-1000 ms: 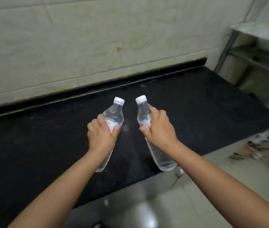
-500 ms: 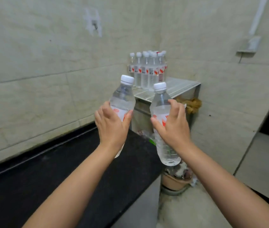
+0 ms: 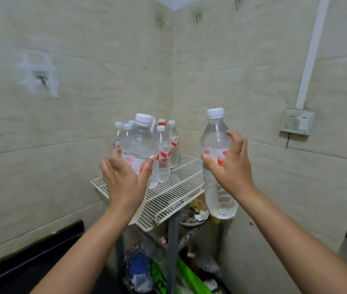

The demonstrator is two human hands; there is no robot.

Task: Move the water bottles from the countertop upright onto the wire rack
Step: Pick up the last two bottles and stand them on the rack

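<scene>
Both hands have swung from the desk (image 3: 30,266) toward the rack (image 3: 174,187): left hand (image 3: 123,181) grips one bottle (image 3: 138,145), right hand (image 3: 232,166) another bottle (image 3: 216,166) at 3 o'clock, both upright and unplaced.

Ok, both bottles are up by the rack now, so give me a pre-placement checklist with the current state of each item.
1. Left hand grips the left water bottle: ok.
2. Right hand grips the right water bottle: ok.
3. Both held bottles upright, white caps on: ok.
4. Bare shelf on the wire rack in front of and right of the standing bottles: ok.
5. Right water bottle over the shelf: not ok; its base hangs off the rack's right edge.
6. Left water bottle clear of the standing bottles: cannot tell; it overlaps them in view.
</scene>
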